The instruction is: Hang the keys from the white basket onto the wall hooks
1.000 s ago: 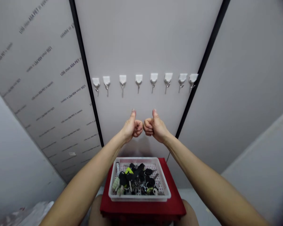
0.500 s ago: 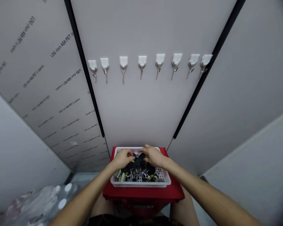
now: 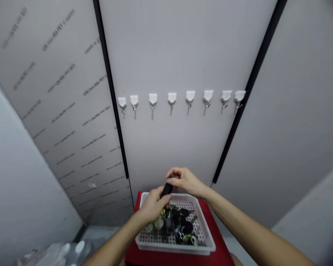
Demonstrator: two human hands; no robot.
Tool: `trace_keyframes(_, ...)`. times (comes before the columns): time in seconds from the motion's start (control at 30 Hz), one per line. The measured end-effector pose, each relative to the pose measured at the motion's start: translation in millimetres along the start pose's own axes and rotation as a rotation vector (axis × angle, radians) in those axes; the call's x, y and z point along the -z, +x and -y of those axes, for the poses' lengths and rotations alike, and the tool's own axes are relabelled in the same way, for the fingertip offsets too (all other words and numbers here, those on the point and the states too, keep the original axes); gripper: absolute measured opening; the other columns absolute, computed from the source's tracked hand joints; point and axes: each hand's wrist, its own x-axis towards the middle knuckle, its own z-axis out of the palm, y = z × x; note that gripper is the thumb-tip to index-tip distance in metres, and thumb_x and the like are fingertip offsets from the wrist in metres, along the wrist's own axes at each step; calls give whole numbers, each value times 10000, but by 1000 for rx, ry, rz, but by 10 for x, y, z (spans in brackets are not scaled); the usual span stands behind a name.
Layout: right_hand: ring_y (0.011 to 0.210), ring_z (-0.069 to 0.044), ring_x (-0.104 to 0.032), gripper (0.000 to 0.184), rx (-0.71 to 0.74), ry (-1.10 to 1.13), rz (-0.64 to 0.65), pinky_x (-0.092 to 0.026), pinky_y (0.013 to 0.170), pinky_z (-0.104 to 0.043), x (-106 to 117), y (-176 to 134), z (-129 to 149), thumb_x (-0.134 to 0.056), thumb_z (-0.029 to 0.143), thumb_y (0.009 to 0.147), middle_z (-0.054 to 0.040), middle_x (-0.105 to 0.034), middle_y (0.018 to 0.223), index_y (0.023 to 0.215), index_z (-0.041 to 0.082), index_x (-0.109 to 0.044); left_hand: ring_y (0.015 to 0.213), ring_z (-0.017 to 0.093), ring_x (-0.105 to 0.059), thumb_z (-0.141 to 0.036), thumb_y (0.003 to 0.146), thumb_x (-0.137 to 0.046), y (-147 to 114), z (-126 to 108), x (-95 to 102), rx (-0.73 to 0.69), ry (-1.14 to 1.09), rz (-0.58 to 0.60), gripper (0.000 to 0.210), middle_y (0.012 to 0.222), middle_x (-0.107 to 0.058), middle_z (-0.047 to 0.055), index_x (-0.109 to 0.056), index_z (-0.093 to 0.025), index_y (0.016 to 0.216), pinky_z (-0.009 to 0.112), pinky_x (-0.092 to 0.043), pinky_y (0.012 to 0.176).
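A black oblong object is held above the basket's far left part, tilted between my two hands. My left hand is closed around its lower end. The fingers of my right hand pinch its upper end; the exact kind of object is too blurred to tell. Beneath them, the white plastic basket holds a heap of keys with black heads, metal rings and several greenish tags. My left hand hides part of the heap.
The basket stands on a red box-like surface. On the wall ahead is a row of white hooks, between two black vertical strips. Plastic bottles with white caps are at the lower left.
Both hands have risen from the heap with the black object between them. The view has tilted upward, so the hooks and basket sit lower, and the basket appears turned.
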Motion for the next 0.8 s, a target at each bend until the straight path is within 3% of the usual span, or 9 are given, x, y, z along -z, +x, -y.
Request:
trace_keyframes(0.1,429,-40,-410,202,116,131,-15,-341,447,-185,57,43,315,-544,199,554,67,-436,492,728,134,-466,435,60,-375,-318,679,-384,129,-316,147,-27,-164,-28,198,483,-396,-47,-466,-137,689,181,-295,444)
trace_keyframes(0.23,410,-41,-421,148,269,143,-140,-349,443,-191,114,173,667,-541,206,562,70,-445,468,617,144,-419,362,33,-310,-357,668,-387,296,-670,318,-97,-358,-83,219,447,-335,-75,-427,-146,708,164,-256,383)
trace_keyframes(0.4,339,-46,-407,217,389,137,-325,-328,374,-177,51,435,1048,-542,232,555,94,-396,375,533,163,-338,332,14,-270,-320,628,-476,410,-959,505,-244,-412,-347,196,432,-307,-101,-375,-170,705,144,-201,341)
trace_keyframes(0.6,358,-53,-422,193,542,25,-382,-345,379,-182,-188,841,1392,-538,256,550,79,-401,403,524,159,-373,347,6,-305,-308,635,-465,504,-1073,862,-371,-532,-608,167,478,-366,-88,-385,-169,685,137,-216,343)
trace_keyframes(0.8,417,-64,-447,172,550,-233,-531,-358,444,-194,-433,1307,1509,-505,283,580,52,-439,445,522,161,-399,336,3,-311,-307,614,-476,609,-1024,1277,-347,-612,-732,171,466,-370,-84,-394,-157,612,137,-218,335)
